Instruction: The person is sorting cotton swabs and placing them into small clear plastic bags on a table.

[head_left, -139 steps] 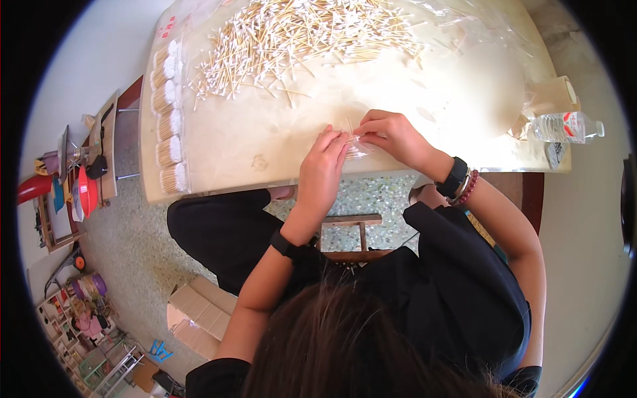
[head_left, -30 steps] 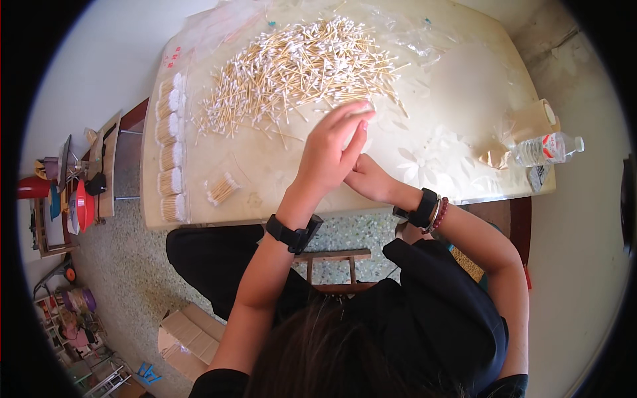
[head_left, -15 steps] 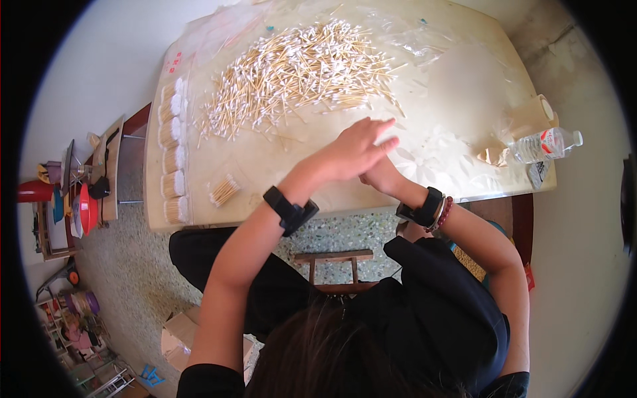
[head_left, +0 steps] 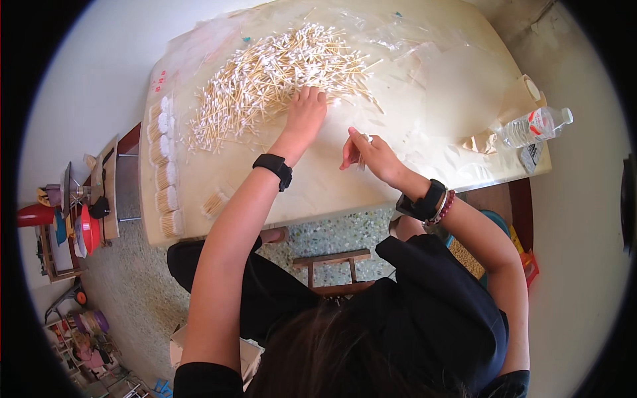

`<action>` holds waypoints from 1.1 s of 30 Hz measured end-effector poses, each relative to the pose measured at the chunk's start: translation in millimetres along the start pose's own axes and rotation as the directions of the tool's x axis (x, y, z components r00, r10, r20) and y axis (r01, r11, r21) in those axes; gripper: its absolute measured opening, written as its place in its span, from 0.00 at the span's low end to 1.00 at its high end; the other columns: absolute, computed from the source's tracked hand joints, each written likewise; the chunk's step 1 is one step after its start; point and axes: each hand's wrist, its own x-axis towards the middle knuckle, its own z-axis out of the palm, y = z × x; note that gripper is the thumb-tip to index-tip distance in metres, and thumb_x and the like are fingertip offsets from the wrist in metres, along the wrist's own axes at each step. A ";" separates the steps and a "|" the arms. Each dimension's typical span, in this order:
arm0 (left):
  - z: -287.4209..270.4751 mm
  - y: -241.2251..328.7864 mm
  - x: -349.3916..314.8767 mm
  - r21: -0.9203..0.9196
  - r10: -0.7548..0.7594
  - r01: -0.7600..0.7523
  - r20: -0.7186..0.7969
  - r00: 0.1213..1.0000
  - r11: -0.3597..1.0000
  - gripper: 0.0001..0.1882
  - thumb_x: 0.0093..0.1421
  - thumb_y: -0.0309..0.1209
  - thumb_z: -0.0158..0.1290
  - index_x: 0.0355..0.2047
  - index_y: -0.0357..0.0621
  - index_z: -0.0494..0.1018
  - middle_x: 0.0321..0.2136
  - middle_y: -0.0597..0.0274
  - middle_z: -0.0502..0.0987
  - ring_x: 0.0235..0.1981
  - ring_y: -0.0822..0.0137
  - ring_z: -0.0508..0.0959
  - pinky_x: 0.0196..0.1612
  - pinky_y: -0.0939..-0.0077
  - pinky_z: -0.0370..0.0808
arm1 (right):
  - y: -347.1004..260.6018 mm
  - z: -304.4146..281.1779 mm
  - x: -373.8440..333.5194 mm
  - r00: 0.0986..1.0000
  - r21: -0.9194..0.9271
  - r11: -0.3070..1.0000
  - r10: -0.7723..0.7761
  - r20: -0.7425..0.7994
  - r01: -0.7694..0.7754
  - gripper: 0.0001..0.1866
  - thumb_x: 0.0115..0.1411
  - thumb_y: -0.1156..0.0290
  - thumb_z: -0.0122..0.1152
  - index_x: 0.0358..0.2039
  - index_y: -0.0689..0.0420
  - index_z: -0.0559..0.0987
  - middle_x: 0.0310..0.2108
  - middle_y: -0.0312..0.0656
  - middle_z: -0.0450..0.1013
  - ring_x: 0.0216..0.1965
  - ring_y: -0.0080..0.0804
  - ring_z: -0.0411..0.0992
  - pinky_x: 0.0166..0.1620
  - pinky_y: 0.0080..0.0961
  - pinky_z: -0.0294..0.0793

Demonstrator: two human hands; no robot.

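Seen from above, a person sits at a pale counter [head_left: 318, 192] covered with clear plastic sheeting. The left hand [head_left: 305, 114], fingers spread, rests on the near edge of a big loose pile of cotton swabs [head_left: 272, 73] in the upper middle of the frame. The right hand [head_left: 363, 154], at centre, is curled, pinching something small; what it holds is too small to make out. Bundles of swabs [head_left: 162, 172] line the counter's left edge, partly blurred. A plastic water bottle [head_left: 534, 126] lies at the right edge. The person's head and dark clothes hide the lower frame. Below the counter shows speckled floor [head_left: 133, 285] and a wooden stool [head_left: 332, 265]; at far left, a cluttered shelf [head_left: 66, 219] bends with the lens.
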 end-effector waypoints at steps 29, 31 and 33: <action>-84.0 63.2 -83.3 -0.715 -0.518 0.337 -0.041 0.854 0.612 0.23 0.62 0.28 0.44 0.56 0.33 0.56 0.53 0.38 0.62 0.54 0.46 0.65 0.58 0.62 0.60 | -0.8 36.4 25.7 0.953 -0.072 0.965 -0.260 -0.154 0.252 0.21 0.65 0.56 0.47 0.26 0.57 0.81 0.11 0.37 0.68 0.17 0.22 0.68 0.25 0.24 0.68; -105.9 63.2 -66.1 -0.807 -0.423 0.198 -0.069 0.904 0.556 0.20 0.61 0.28 0.46 0.53 0.35 0.62 0.52 0.40 0.64 0.54 0.45 0.65 0.57 0.60 0.61 | 19.4 50.0 25.0 0.908 -0.099 0.909 -0.412 -0.080 0.404 0.19 0.64 0.63 0.48 0.23 0.63 0.77 0.14 0.40 0.72 0.18 0.28 0.71 0.26 0.25 0.71; -94.9 56.1 -60.1 -0.632 -0.232 0.025 -0.247 0.941 0.775 0.17 0.60 0.29 0.47 0.49 0.36 0.67 0.49 0.43 0.68 0.54 0.46 0.66 0.57 0.59 0.63 | 38.6 60.8 28.7 0.872 -0.193 0.854 -0.490 0.016 0.484 0.13 0.61 0.68 0.49 0.30 0.66 0.75 0.28 0.49 0.75 0.29 0.33 0.73 0.34 0.30 0.72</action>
